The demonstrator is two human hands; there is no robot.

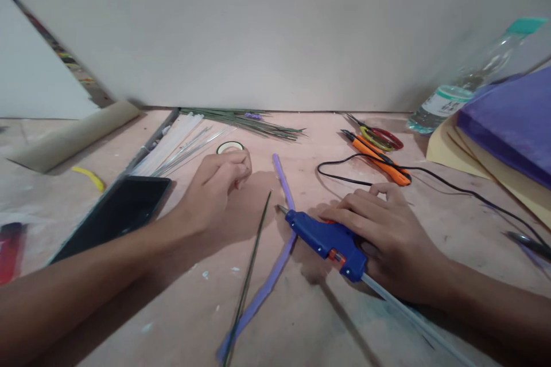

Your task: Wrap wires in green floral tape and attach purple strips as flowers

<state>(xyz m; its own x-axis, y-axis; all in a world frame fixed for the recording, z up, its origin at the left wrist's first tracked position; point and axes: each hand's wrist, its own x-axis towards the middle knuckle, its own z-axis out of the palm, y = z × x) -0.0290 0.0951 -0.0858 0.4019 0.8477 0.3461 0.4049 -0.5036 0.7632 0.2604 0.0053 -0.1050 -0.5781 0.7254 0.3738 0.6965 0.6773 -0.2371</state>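
My right hand [383,229] is wrapped round the handle of a blue hot glue gun [321,235], a clear glue stick [408,312] sticking out of its back. The nozzle points up and left, just above a long purple strip [275,275] that lies bent on the table. Beside the strip is a thin green stem [252,266], crossing it near the bottom edge. My left hand [221,180] is closed, left of the strip and just below a roll of tape [230,147]; whatever its fingers hold, if anything, is hidden.
Green stems [258,123] and clear sticks [185,149] lie at the back. A phone [116,215] and cardboard tube [77,135] are at left. On the right are an orange cutter [381,160], scissors [383,139], a black cord [456,178], a bottle [447,100] and purple sheets [512,120].
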